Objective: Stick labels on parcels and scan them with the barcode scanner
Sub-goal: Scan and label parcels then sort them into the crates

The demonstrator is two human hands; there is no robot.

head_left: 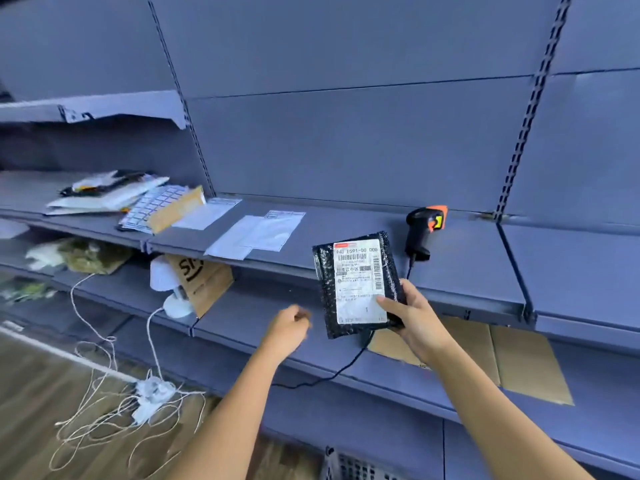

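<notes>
On my feed the right hand (412, 317) grips a black bubble-wrap parcel (393, 268) by its lower right corner. The thumb presses on the white shipping label (360, 282) and the fingers are wrapped behind. The parcel is held up off the shelf (467, 271), in front of its front edge, with the label facing me. The top line reads "940 E591-00 008". Below it are a barcode, a second barcode running down the right side, and some small print I can't read.

The left hand (289, 327) hangs in the air just left of the parcel, not touching it. Its fingers are curled in, but it is blurred, so I cannot tell whether it pinches anything.

The black and orange scanner (420, 233) rests on the shelf just behind the parcel, to its right. Its black cable (346, 367) drops over the front edge.

Further left on the same shelf lie flat white mailers (256, 233), a brown envelope (176, 209) and a sheet of small labels (152, 206). One shelf down stands a cardboard box (204, 282) printed with large dark letters, partly hidden, starting with "S".
</notes>
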